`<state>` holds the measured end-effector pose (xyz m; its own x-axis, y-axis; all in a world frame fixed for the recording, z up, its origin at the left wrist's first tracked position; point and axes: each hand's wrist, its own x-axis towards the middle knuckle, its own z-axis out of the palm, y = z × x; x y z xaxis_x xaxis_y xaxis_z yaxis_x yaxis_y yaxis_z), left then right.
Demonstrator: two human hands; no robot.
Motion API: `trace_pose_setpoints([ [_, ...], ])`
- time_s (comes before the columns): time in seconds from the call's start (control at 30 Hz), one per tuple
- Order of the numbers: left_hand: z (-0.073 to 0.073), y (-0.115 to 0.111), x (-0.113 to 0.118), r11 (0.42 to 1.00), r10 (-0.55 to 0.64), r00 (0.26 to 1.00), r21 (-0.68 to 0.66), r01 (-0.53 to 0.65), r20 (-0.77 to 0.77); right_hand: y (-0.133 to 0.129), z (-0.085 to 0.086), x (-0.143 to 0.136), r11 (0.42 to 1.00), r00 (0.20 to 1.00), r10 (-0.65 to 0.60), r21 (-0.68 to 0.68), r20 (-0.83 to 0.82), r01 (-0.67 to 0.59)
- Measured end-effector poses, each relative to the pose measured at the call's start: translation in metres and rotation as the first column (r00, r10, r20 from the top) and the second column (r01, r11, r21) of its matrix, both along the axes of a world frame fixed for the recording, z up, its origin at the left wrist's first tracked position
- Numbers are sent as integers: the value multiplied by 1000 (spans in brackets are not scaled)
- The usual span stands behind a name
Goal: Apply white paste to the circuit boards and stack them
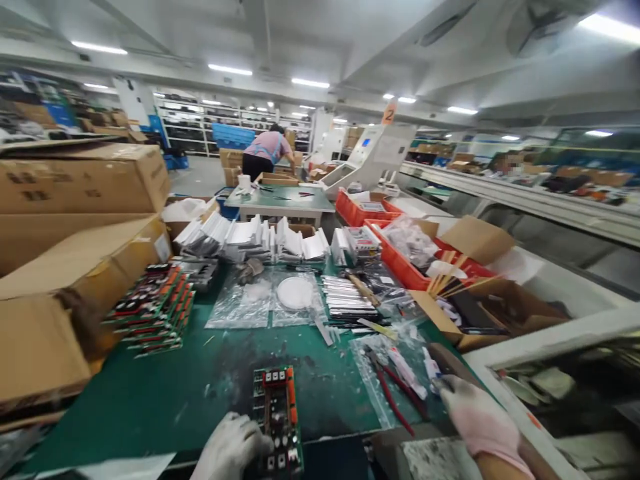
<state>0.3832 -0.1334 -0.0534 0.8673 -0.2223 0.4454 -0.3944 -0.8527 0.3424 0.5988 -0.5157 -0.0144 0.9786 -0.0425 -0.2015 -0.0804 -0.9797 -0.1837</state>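
Observation:
A green circuit board (277, 417) with black, orange and silver parts lies on the green mat in front of me. My left hand (234, 445), in a white glove, has its fingers curled against the board's left edge, gripping it. To the right, my gloved right hand (475, 413) is closed at the lower end of a small white tube (431, 365); its fingertips are partly hidden. Beside that tube lie another white tube (406, 372) and red-handled cutters (391, 390) on a clear plastic bag.
Stacked circuit boards (155, 310) stand at left by cardboard boxes (80, 180). White profiles (245, 237) line the back, with silver strips (347, 300) and a white disc (295, 293) nearer. Red crates (400, 247) stand at right. A person (265, 150) bends over a farther table.

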Motion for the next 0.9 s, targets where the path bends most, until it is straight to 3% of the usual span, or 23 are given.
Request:
trace_pose_setpoints([
  [0.07, 11, 1, 4, 990, 111, 987, -76, -120, -114, -2, -6, 5, 999, 998, -40, -14, -52, 39],
  [0.13, 21, 1, 17, 936, 307, 931, -116, -333, -197, -6, -15, 11, 997, 995, -83, 1, -63, 84],
  [0.23, 31, 1, 41, 863, 463, 838, -68, -501, -289, -10, -23, 15, 995, 997, -81, 55, -15, 82],
  [0.3, 32, 0, 54, 869, 459, 832, -39, -494, -311, -9, -18, 12, 995, 998, -65, 77, -20, 66],
  [0.4, 28, -2, 61, 889, 424, 855, -41, -456, -298, 0, 2, -1, 992, 995, -94, 82, -34, 97],
  [0.53, 19, 0, 59, 911, 382, 890, -60, -408, -250, 21, 28, -25, 969, 948, -245, 73, 202, 235],
  [0.63, 18, 1, 52, 936, 319, 927, -90, -341, -198, 39, 29, -42, 924, 913, -319, 298, 254, 239],
  [0.7, 23, 0, 46, 968, 209, 973, -118, -220, -101, 54, 22, -55, 818, 905, -357, 546, 231, 183],
  [0.73, 27, -2, 42, 982, 139, 990, -124, -142, -29, 63, 17, -63, 724, 897, -387, 673, 212, 153],
  [0.83, 43, -9, 31, 994, -47, 985, -85, 62, 165, 90, 0, -88, 317, 920, -385, 947, 75, 55],
  [0.87, 48, -11, 28, 994, -78, 978, -63, 92, 191, 99, -4, -96, 211, 943, -326, 977, 61, 10],
  [0.9, 53, -13, 25, 993, -100, 974, -41, 111, 205, 106, -7, -104, 145, 957, -277, 988, 87, -48],
])
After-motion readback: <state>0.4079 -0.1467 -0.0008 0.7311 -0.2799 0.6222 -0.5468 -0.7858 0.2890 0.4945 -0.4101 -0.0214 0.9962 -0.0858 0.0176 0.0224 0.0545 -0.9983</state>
